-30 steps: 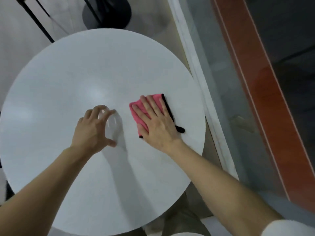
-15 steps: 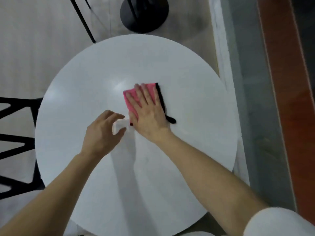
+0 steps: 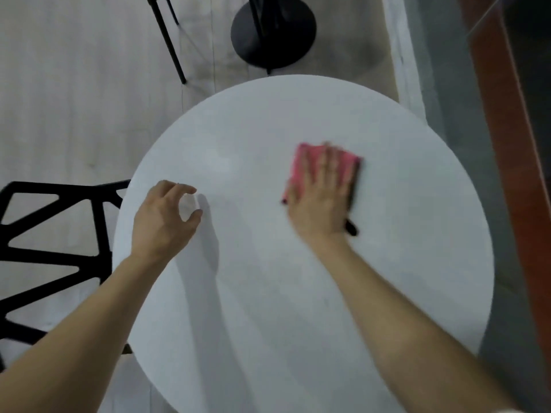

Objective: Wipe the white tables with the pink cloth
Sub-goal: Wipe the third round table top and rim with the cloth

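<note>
On the right half of the round white worktop (image 3: 268, 308), a folded pink cloth with a black edge (image 3: 304, 162) lies under the right hand (image 3: 320, 201), whose straight, slightly spread fingers press it flat; both are motion-blurred. Near the left rim, the left hand (image 3: 161, 222) hovers with its fingers curled; I cannot tell whether they hold anything.

One white table (image 3: 268, 308), one pink cloth (image 3: 306, 163), one left hand (image 3: 162, 223), one right hand (image 3: 321, 204)

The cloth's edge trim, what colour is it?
Black, along the pink cloth under the right hand, seen in the head view.
</note>
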The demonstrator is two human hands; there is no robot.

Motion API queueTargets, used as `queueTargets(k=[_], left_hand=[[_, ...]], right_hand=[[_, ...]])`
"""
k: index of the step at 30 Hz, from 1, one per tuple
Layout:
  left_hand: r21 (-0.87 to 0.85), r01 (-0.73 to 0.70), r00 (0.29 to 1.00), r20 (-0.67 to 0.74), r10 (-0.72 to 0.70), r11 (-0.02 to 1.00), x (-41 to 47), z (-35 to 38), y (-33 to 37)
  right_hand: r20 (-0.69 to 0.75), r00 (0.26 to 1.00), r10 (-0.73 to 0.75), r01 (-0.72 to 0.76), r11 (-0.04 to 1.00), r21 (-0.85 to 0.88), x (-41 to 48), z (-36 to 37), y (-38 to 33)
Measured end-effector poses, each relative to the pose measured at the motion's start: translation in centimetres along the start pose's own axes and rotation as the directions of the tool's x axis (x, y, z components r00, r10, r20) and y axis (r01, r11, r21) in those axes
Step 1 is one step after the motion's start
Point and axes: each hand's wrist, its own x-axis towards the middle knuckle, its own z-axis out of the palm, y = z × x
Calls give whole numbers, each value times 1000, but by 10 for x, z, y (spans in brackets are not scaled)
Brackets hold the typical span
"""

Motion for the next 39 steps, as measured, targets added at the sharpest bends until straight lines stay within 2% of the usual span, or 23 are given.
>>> queueTargets(k=[2, 4, 6, 7, 9, 11, 13, 15, 16, 18, 19, 21, 23, 24, 26, 28, 30, 31, 32, 34, 37, 38, 39], left_hand=[[21, 18, 999, 35, -19, 1000, 6, -13, -21], [48, 129, 987, 93, -133, 991, 14, -24, -42], [103, 241, 953, 163, -256, 965, 25, -31, -60], [119, 272, 932, 214, -292, 955, 31, -32, -65], [89, 313, 890, 321, -325, 945, 41, -33, -68], [62, 301, 878, 371, -302, 952, 48, -31, -68], [46, 272, 895, 356, -270, 961, 51, -28, -73], [9, 279, 902, 341, -265, 960, 51, -26, -80], [-6, 278, 903, 342, -259, 960, 50, -25, -83], [-15, 247, 909, 349, -227, 969, 49, -23, -86], [-19, 230, 915, 346, -209, 973, 48, -23, -87], [-48, 211, 925, 334, -184, 976, 46, -23, -89], [-36, 204, 921, 345, -180, 978, 47, -25, -87], [-5, 210, 912, 361, -195, 978, 49, -26, -86], [31, 228, 901, 373, -223, 973, 51, -26, -86], [20, 238, 905, 358, -229, 971, 49, -24, -86], [12, 247, 912, 335, -236, 969, 50, -22, -87], [6, 250, 912, 334, -238, 968, 51, -20, -89], [-1, 254, 911, 337, -238, 967, 51, -19, -91], [-22, 261, 907, 347, -237, 965, 51, -17, -94], [-44, 290, 895, 365, -255, 956, 49, -20, -94], [-43, 291, 894, 368, -256, 956, 49, -21, -93], [-38, 291, 893, 369, -257, 956, 49, -22, -91]], right_hand=[[101, 946, -308, 304, 951, 60, -26, 7, -91], [227, 803, -552, 545, 833, 97, -56, 6, -145], [229, 705, -671, 662, 739, 124, -61, 6, -140], [187, 720, -669, 655, 743, 137, -53, 6, -121], [104, 846, -523, 514, 852, 100, -22, 4, -62], [82, 967, -240, 243, 970, -28, 16, -3, 6], [34, 995, 92, -90, 994, -70, 45, -6, 31], [-36, 957, 286, -287, 958, -20, 57, 1, -19], [-63, 969, 237, -238, 971, -6, 54, 8, -62], [14, 994, -112, 111, 994, 7, 37, 20, -154], [92, 947, -309, 309, 951, 8, 26, 24, -191], [211, 792, -573, 586, 810, -1, 17, 22, -226], [163, 684, -711, 715, 697, 43, 36, 25, -205], [101, 693, -714, 712, 700, 64, 50, 25, -182], [46, 851, -523, 522, 852, 24, 86, 21, -119], [44, 981, -188, 191, 980, -52, 117, 11, -61], [8, 997, 70, -70, 996, -54, 131, 9, -61], [-9, 995, 104, -105, 994, -42, 131, 12, -84], [-23, 999, 48, -49, 998, -37, 124, 17, -116], [47, 962, -269, 270, 962, -27, 104, 30, -186], [213, 711, -670, 684, 729, 10, 81, 32, -234], [198, 655, -729, 741, 671, 23, 86, 32, -225], [149, 648, -747, 751, 659, 33, 97, 33, -207]])
